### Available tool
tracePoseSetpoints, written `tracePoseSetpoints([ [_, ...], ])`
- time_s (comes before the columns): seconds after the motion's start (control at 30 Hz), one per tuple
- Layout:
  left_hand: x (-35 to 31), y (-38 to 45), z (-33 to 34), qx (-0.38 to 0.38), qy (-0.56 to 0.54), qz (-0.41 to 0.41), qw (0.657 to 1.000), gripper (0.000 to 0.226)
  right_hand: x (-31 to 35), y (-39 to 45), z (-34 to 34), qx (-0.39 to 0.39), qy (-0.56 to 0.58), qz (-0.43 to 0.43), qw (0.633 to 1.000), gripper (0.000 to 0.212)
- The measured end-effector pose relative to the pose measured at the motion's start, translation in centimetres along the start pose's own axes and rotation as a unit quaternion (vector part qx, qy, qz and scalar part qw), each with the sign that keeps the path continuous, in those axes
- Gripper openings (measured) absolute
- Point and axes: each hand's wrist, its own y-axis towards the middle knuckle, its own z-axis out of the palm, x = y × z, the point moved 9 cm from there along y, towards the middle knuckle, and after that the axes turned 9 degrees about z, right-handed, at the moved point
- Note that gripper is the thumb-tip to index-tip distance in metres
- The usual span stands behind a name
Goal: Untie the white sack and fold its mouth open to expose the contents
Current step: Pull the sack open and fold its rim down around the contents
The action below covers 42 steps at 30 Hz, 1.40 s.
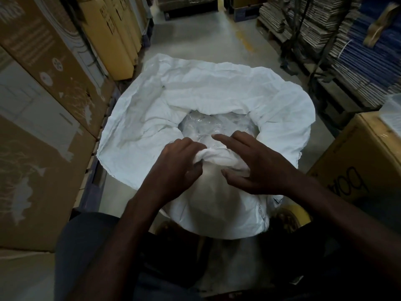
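The white sack (217, 90) stands on the floor in front of me, its mouth spread wide and turned outward on the far and left sides. Clear plastic contents (214, 127) show in the opening. My left hand (180, 166) pinches the bunched near rim of the sack between thumb and fingers. My right hand (256, 164) rests on the same bunched fold, index finger stretched toward the opening and thumb pressed against the cloth below. No tie or string is visible.
Tall cardboard boxes (43, 94) line the left side. A brown carton (366, 157) stands close on the right. Stacks of flattened cardboard on pallets (338, 40) fill the far right. Bare concrete floor (195, 35) runs beyond the sack.
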Motion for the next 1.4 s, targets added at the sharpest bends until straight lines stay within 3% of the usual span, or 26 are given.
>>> tracePoseSetpoints([
  [0.23,-0.7,0.1,-1.3,-0.045,0.032,-0.032,0.998,0.028,-1.3,0.3,1.1,0.017,-0.02,0.013,1.0,0.06],
  [0.4,-1.4,0.5,-0.4,-0.072,0.014,-0.019,0.997,0.016,0.3,0.6,0.1,-0.118,-0.134,-0.027,0.984,0.029],
  [0.53,-1.9,1.2,0.2,-0.071,0.015,-0.062,0.995,0.039,1.2,0.7,-1.0,-0.177,-0.168,-0.061,0.968,0.025],
  [0.63,-2.1,1.2,0.7,-0.065,-0.021,-0.038,0.997,0.026,1.0,1.1,-1.0,-0.154,-0.121,-0.051,0.979,0.03],
  [0.77,-1.0,-0.3,2.8,0.042,-0.104,-0.07,0.991,0.073,0.1,1.1,-0.4,-0.041,-0.022,-0.017,0.999,0.058],
  [0.87,-0.4,-1.1,2.9,0.075,-0.117,-0.077,0.987,0.073,-0.9,0.8,0.6,0.048,0.022,0.003,0.999,0.063],
  [0.93,0.3,-0.8,2.4,0.065,-0.048,-0.064,0.995,0.066,-1.7,0.6,1.1,0.08,0.015,0.017,0.997,0.062],
  [1.03,0.6,-0.3,1.8,0.039,0.038,-0.047,0.997,0.048,-1.9,0.7,0.8,0.049,-0.062,0.022,0.997,0.052],
  [1.1,-0.1,0.2,1.0,-0.003,0.01,-0.026,1.0,0.043,-1.3,1.0,0.4,0.005,-0.118,0.026,0.993,0.048],
  [1.23,-1.3,0.9,-0.8,-0.053,-0.008,-0.02,0.998,0.061,-0.3,1.4,-1.1,-0.061,-0.129,0.0,0.99,0.054],
  [1.3,-1.2,1.1,-1.2,-0.056,0.026,-0.014,0.998,0.067,-0.7,1.5,-1.8,-0.063,-0.122,-0.005,0.99,0.057],
  [1.4,-1.0,1.1,-1.0,-0.048,0.052,-0.011,0.997,0.057,-1.1,1.2,-0.7,-0.013,-0.141,-0.02,0.99,0.065],
])
